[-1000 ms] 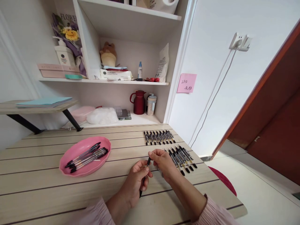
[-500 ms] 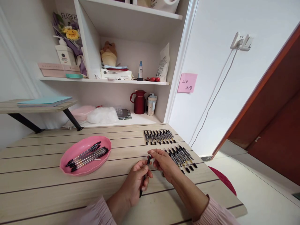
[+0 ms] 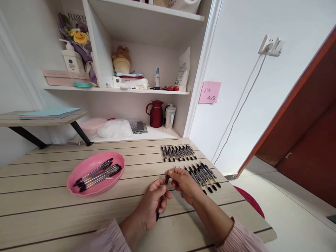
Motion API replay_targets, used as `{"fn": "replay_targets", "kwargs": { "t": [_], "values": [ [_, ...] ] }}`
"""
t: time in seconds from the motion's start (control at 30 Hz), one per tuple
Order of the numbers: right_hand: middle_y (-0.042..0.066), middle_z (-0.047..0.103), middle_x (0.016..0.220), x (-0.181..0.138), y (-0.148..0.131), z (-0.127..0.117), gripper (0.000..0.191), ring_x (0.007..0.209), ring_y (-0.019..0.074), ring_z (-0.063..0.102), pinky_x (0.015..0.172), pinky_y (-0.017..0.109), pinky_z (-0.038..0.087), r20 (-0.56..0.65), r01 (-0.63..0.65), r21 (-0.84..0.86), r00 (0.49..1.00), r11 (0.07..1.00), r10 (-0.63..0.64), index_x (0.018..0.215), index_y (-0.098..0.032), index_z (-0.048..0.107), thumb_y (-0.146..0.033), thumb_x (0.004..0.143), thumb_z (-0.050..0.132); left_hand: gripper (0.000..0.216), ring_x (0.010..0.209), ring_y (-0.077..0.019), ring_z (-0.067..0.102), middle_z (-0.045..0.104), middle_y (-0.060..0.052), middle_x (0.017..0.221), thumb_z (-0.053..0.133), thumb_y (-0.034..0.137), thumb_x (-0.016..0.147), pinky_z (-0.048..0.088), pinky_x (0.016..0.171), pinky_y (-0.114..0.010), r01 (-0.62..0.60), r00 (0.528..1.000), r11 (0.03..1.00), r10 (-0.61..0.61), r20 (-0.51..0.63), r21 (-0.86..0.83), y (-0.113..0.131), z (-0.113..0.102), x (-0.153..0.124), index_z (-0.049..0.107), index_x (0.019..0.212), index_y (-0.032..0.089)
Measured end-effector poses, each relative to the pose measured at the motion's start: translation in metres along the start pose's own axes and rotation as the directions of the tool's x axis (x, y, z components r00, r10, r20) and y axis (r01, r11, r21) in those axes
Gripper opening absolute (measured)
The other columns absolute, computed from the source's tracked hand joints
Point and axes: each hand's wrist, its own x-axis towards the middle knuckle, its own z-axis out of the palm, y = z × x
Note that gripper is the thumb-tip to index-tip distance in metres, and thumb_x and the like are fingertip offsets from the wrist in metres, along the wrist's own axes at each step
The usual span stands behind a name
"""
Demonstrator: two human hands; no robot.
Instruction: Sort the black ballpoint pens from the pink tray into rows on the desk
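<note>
My left hand [image 3: 153,203] is closed around a black pen [image 3: 163,196], holding it upright over the wooden table [image 3: 52,213]. The fingertips of my right hand [image 3: 183,182] pinch the pen's top end, where a cap or tip sits. Just right of my hands lies a row of several black pens [image 3: 203,174], and behind it a second row of pens [image 3: 177,153]. A pink oval tray [image 3: 96,172] with several more pens sits to the left.
Shelves behind the table hold a red jug [image 3: 155,114], a cup [image 3: 169,117], a plastic bag [image 3: 114,128], boxes and bottles. A pink sticky note [image 3: 209,92] hangs on the wall. The table's right edge drops to the floor by a red stool [image 3: 249,199].
My hands have hardly moved; the right fingertips have shifted slightly on the pen's top end. The camera drifted a little.
</note>
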Motion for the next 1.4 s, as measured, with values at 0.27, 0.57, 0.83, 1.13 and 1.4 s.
{"fn": "replay_targets", "kwargs": {
  "t": [0.27, 0.57, 0.83, 1.13, 1.4],
  "values": [
    [-0.003, 0.057, 0.058, 0.002, 0.001, 0.002, 0.029, 0.037, 0.0013, 0.035, 0.035, 0.016, 0.014, -0.017, 0.031, 0.062, 0.999, 0.998, -0.03, 0.068, -0.015, 0.053, -0.04, 0.06, 0.066, 0.017, 0.035, -0.0007, 0.029, 0.05, 0.004, 0.061, 0.05, 0.027, 0.076, 0.012, 0.035, -0.015, 0.012, 1.0, 1.0, -0.012, -0.005, -0.008, 0.001, 0.0, 0.001, 0.047, 0.09, 0.019],
    [-0.003, 0.056, 0.052, 0.004, 0.003, 0.002, 0.033, 0.034, 0.0012, 0.031, 0.035, 0.017, 0.009, -0.024, -0.002, 0.054, 1.0, 0.999, 0.003, 0.064, -0.016, 0.049, -0.044, 0.061, 0.065, 0.019, 0.035, -0.0011, 0.03, 0.051, 0.004, 0.061, 0.05, 0.028, 0.076, 0.013, 0.035, -0.015, -0.019, 1.0, 1.0, 0.019, -0.015, 0.001, 0.001, -0.001, 0.001, 0.048, 0.093, 0.018],
    [-0.002, 0.059, 0.059, 0.005, 0.002, 0.001, 0.031, 0.036, 0.0013, 0.035, 0.034, 0.016, 0.013, 0.033, -0.004, 0.099, 0.999, 0.995, 0.001, 0.075, -0.015, 0.055, -0.042, 0.063, 0.065, 0.02, 0.036, -0.001, 0.03, 0.051, 0.004, 0.061, 0.052, 0.027, 0.075, 0.013, 0.035, -0.015, 0.002, 1.0, 1.0, -0.002, -0.02, -0.02, 0.002, -0.002, 0.003, 0.048, 0.092, 0.019],
    [-0.001, 0.061, 0.067, 0.014, 0.001, 0.001, 0.03, 0.037, 0.0002, 0.036, 0.032, 0.014, 0.017, -0.067, 0.088, 0.25, 0.995, 0.964, -0.074, 0.073, -0.015, 0.056, -0.037, 0.058, 0.07, 0.025, 0.035, -0.0015, 0.031, 0.052, 0.004, 0.06, 0.055, 0.029, 0.071, 0.013, 0.035, -0.016, 0.005, 1.0, 1.0, -0.005, -0.023, -0.027, 0.0, -0.004, 0.003, 0.05, 0.093, 0.019],
    [-0.004, 0.054, 0.054, 0.014, -0.009, -0.025, 0.028, 0.039, 0.0036, 0.041, 0.035, 0.016, 0.025, -0.202, 0.197, 0.075, 0.963, 0.978, -0.179, 0.067, -0.016, 0.054, -0.032, 0.053, 0.072, 0.03, 0.035, -0.0013, 0.031, 0.052, 0.004, 0.061, 0.056, 0.028, 0.07, 0.013, 0.036, -0.016, 0.013, 0.999, 0.999, -0.015, -0.048, -0.045, 0.002, -0.004, 0.003, 0.052, 0.098, 0.018]
  ]
}}
